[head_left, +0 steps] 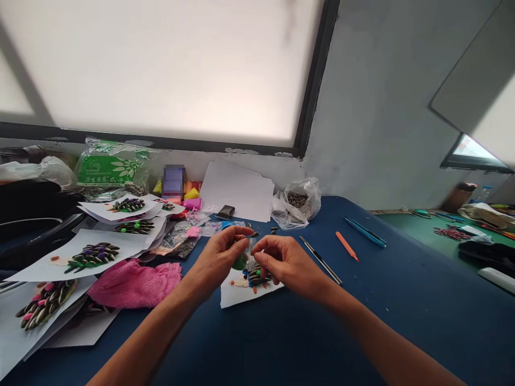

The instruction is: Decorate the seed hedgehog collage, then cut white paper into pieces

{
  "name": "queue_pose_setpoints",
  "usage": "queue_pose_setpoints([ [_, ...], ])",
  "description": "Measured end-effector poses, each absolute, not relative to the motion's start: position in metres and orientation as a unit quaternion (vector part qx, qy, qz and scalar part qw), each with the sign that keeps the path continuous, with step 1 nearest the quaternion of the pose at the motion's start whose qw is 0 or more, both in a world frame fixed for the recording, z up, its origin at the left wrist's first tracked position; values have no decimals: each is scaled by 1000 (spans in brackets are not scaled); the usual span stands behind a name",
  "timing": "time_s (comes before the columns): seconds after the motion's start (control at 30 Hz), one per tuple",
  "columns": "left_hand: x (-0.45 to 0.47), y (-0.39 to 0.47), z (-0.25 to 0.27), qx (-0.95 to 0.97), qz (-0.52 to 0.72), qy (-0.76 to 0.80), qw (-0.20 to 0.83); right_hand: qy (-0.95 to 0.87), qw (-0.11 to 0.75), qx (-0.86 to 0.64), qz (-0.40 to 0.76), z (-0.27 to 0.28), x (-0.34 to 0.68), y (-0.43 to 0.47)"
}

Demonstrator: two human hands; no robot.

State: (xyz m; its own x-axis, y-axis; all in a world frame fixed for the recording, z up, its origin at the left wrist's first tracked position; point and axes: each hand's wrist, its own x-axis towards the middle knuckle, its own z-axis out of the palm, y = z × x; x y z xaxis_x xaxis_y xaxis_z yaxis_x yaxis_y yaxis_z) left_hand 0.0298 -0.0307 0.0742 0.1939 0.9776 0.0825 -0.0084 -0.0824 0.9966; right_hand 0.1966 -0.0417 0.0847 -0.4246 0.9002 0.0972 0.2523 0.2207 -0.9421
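Between my two hands is a small clear plastic bag with something green in it, probably modelling clay. My left hand pinches the bag's left side between thumb and fingers. From the other side, the bent fingers of my right hand close on the clear plastic. Directly below lies a white paper card bearing a figure made of striped sunflower seeds with blue, green and orange clay bits. My right hand hides part of this figure. A few loose seeds lie just beyond my hands.
Finished-looking seed-picture cards overlap at left, beside a pink cloth. White paper sheets and a bag of seeds stand at the back. A metal tool, an orange pen-like tool and blue tweezers lie right.
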Motion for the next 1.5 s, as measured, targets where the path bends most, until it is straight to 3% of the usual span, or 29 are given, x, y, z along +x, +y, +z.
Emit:
queue_pose_setpoints([
  [0.33, 33, -32, 76, 529, 487, 418, 555, -704, 349, -389, 481, 77, 195, -40],
  [0.83, 25, -33, 80, 495, 462, 380, 630, -765, 416, -434, 232, 72, 199, -36],
  [1.17, 26, -30, 72, 540, 404, 409, 614, -803, 349, -436, 208, 68, 197, -37],
  [1.5, 24, -37, 83, 607, 319, 371, 626, -825, 364, -387, 195, 75, 196, -46],
])
